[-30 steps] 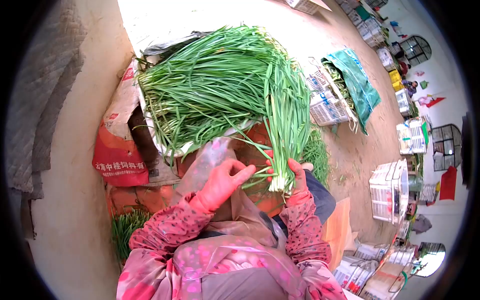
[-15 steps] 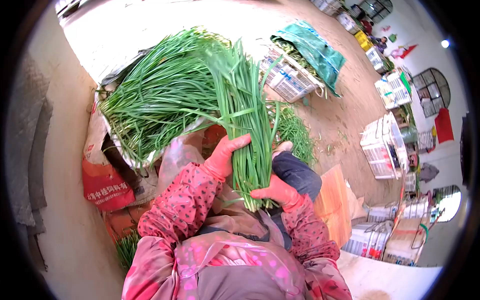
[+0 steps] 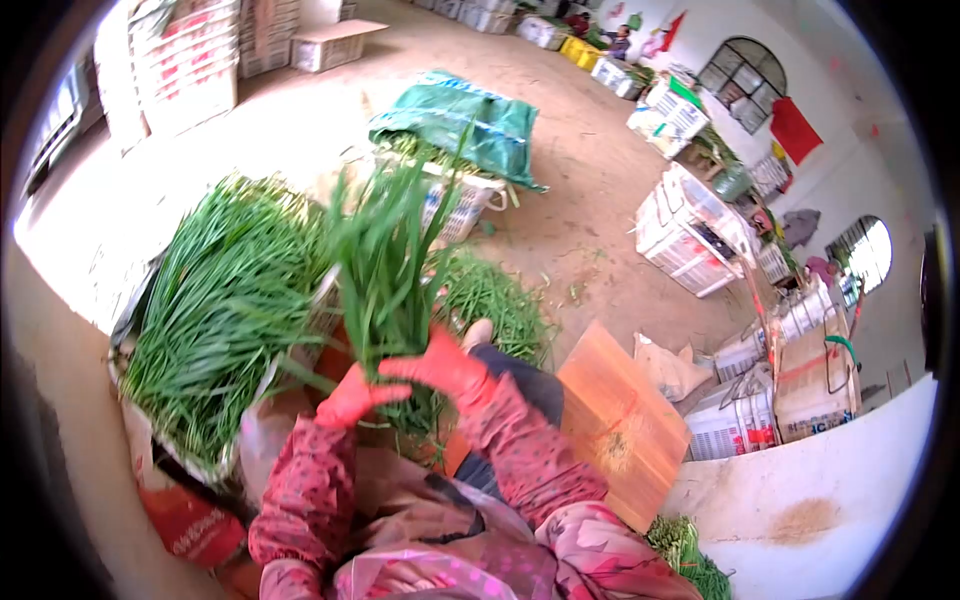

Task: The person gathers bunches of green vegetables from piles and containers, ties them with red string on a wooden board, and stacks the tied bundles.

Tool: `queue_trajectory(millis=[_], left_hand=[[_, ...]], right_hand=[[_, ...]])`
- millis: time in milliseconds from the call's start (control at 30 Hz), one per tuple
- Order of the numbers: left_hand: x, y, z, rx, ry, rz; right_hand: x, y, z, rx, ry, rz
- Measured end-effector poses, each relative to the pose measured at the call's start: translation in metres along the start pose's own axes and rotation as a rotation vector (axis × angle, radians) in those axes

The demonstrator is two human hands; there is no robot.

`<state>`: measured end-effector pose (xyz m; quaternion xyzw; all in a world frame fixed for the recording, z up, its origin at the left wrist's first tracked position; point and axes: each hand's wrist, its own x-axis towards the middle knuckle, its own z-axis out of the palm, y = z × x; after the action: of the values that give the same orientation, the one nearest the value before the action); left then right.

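A bundle of chives stands upright in front of the person, leaves fanned up and outward and their tips blurred by motion. Half a second earlier, the left hand was partway up the bundle and the right hand was at its pale base; now both are close together at its lower part. The view has also swung, bringing more of the floor and a wooden board into sight. This seems to mean that the bundle's low end is being handled while its upper leaves are left free.

The left hand, in a coral-red glove, is partly closed, its fingers curved across the front of the lower leaves. The right hand, gloved alike, is half closed around them from the other side, fingers reaching inward. Together they appear to hold the bundle (how firmly, one cannot tell).

The leaves are long, narrow and bright green, darker low down; the cut ends cannot be made out. The bundle is just beside a large heap of chives on the person's left. Beyond it is a white crate under a green sheet, with loose greens scattered on the floor nearby.
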<state>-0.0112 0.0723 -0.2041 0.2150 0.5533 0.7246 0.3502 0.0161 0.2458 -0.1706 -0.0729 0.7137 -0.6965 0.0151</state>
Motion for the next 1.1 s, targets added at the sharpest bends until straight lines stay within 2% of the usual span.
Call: queue_trajectory(millis=[33,67,100,167,200,233,300,333,400,467,567,633,667,733,767,833,867,900,933,1000,1033,1067,1100], left_hand=[[0.006,-0.026,-0.013,0.099,-0.087,0.054],[0.009,-0.075,-0.028,0.095,-0.079,0.069],[0.012,-0.123,-0.043,0.091,-0.070,0.084],[0.013,-0.177,-0.057,0.182,-0.019,0.083],[0.014,-0.183,-0.056,0.260,0.008,0.079],[0.015,-0.190,-0.054,0.335,0.035,0.079],[0.018,-0.210,-0.053,0.492,0.081,0.114],[0.018,-0.214,-0.052,0.567,0.105,0.140],[0.018,-0.217,-0.043,0.672,0.153,0.206],[0.015,-0.224,-0.039,0.773,0.216,0.281],[0.021,-0.230,-0.033,0.914,0.300,0.530],[0.028,-0.232,-0.030,0.959,0.337,0.559],[0.031,-0.231,-0.032,0.962,0.347,0.525],[0.017,-0.190,-0.022,0.927,0.334,0.008],[0.010,-0.169,-0.017,0.934,0.314,-0.248],[-0.005,-0.126,0.000,0.993,0.487,-0.115],[-0.011,-0.117,0.003,1.051,0.665,0.027],[-0.018,-0.112,0.006,1.054,0.653,0.018],[-0.027,-0.110,0.011,0.710,0.595,-0.089],[-0.035,-0.120,0.015,0.000,0.380,-0.374],[-0.040,-0.124,0.018,0.000,0.366,-0.378],[-0.043,-0.127,0.018,-0.272,0.342,-0.528],[-0.046,-0.120,0.022,-0.553,0.315,-0.684]], right_hand=[[-0.007,0.040,0.000,-0.033,0.071,0.104],[-0.021,0.027,0.006,0.043,0.086,0.220],[-0.029,0.048,0.008,-0.025,0.103,0.287],[-0.047,0.176,0.007,-0.103,0.069,0.207],[-0.051,0.170,0.003,0.053,-0.078,0.299],[-0.054,0.173,-0.001,0.057,-0.069,0.307],[-0.066,0.183,0.009,-0.105,-0.078,0.152],[-0.065,0.151,0.008,-0.337,-0.143,0.221],[-0.060,0.158,0.013,-0.161,-0.002,0.120],[-0.051,0.162,0.016,-0.189,-0.036,0.237],[-0.039,0.183,0.026,-0.078,0.094,0.105],[-0.038,0.198,0.021,-0.655,0.066,-0.053],[-0.037,0.203,0.021,-0.642,0.061,-0.051],[-0.027,0.206,0.021,-0.439,0.177,0.228],[-0.023,0.206,0.021,-0.408,0.273,0.281],[-0.015,0.194,0.009,-0.184,0.267,0.231],[-0.014,0.197,0.007,-0.180,0.263,0.238],[-0.017,0.199,0.008,-0.054,0.332,0.223],[-0.025,0.201,0.008,0.068,0.406,0.212],[-0.028,0.204,0.008,0.004,0.407,0.327],[-0.023,0.203,0.009,-0.059,0.383,0.406],[-0.024,0.199,0.012,0.089,0.433,0.297],[-0.026,0.222,0.005,0.088,0.434,0.295]])
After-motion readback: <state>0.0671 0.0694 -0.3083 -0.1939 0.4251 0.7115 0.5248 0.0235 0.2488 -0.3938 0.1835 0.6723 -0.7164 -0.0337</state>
